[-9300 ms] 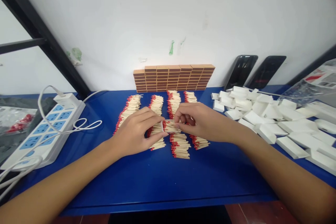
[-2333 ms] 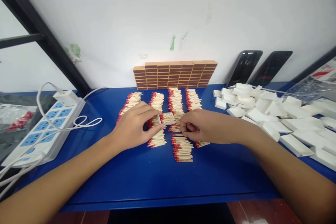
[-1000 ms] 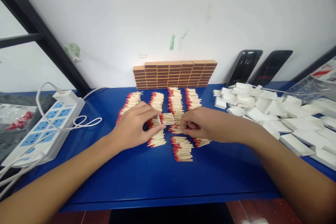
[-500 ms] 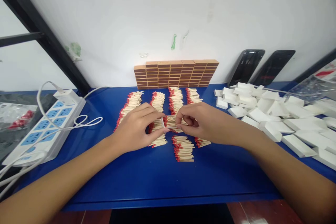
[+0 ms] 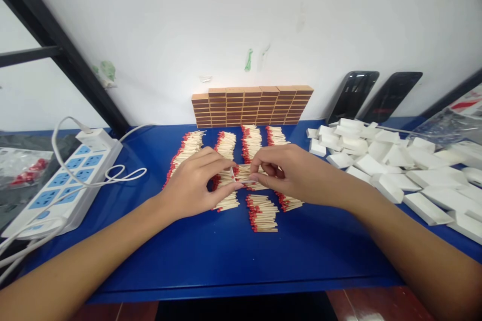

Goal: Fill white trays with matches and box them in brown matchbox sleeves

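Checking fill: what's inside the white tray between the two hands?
Red-headed matches show inside the white tray. The right hand covers its right end, so contents there can't be seen.

The right hand (image 5: 288, 173), which a second ago was apart from the tray (image 5: 233, 175) and over the third row of matches, is now at the tray's right end, thumb and finger over it. That end, in plain sight then, is now covered. The tray and the left hand (image 5: 198, 183) sit slightly farther right than a second ago. Compared with nine seconds ago, the third row's front clump (image 5: 262, 214) lies nearer the desk's (image 5: 241, 261) front edge, with a gap behind it.
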The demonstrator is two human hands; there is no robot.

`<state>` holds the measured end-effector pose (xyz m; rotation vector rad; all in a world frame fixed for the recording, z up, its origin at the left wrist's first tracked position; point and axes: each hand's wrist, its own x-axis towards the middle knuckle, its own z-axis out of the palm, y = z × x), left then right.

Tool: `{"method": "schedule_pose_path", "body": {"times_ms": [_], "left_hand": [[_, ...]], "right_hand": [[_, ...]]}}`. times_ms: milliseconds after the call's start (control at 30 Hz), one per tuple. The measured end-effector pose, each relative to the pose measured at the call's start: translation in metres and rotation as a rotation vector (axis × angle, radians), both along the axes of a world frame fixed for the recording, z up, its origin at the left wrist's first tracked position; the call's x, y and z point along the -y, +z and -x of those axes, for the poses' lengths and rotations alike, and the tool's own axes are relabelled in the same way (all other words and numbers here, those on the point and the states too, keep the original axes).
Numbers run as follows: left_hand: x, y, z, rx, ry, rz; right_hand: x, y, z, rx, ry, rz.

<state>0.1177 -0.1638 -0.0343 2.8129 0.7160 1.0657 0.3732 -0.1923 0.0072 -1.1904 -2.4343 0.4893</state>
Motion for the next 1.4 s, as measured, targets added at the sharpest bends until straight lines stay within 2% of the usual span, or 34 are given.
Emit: {"method": "schedule_pose_path", "body": {"times_ms": [300, 433, 700, 1100, 1300, 1400], "left_hand": [[0.0, 0.0, 0.0, 0.0, -0.001, 0.0], [-0.001, 0.0, -0.001, -0.001, 0.003, 0.005], [0.002, 0.002, -0.002, -0.008, -0.015, 0.022], [0.001, 0.002, -0.002, -0.014, -0.022, 0.012], [-0.001, 0.002, -0.001, 0.007, 0.014, 0.015], [-0.001, 0.003, -0.001, 0.019, 0.029, 0.016]], "right_hand": [[-0.001, -0.002, -0.003, 0.013, 0.009, 0.059], [-0.001, 0.0, -0.003, 0.008, 0.001, 0.035], [0.005, -0.004, 0.009, -0.125, 0.045, 0.026], [0.005, -0.002, 0.009, -0.07, 0.026, 0.096], [-0.002, 0.001, -0.004, -0.112, -0.048, -0.07], [-0.007, 0.001, -0.01, -0.082, -0.075, -0.087]]}}
